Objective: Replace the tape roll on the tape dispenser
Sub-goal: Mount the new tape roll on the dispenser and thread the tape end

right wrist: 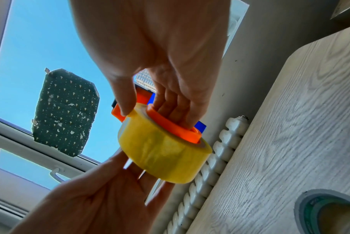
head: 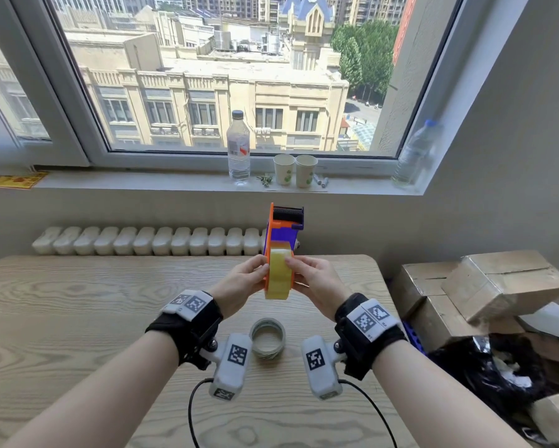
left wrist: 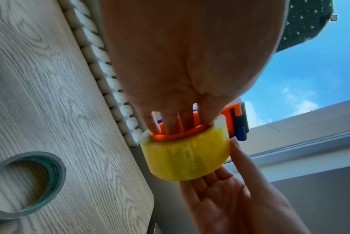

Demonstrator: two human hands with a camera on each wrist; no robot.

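Observation:
An orange and purple tape dispenser is held upright above the wooden table, with a full yellow tape roll sitting on its orange hub. My left hand grips the dispenser's orange side plate, fingers against its spokes and thumb at the roll's rim. My right hand holds the roll from the other side, fingers curled into the hub and thumb on the roll's edge. A thin grey tape roll lies flat on the table below my wrists.
A white radiator runs behind the table's far edge. The window sill holds a water bottle, two paper cups and another bottle. Cardboard boxes and a black bag are stacked right of the table.

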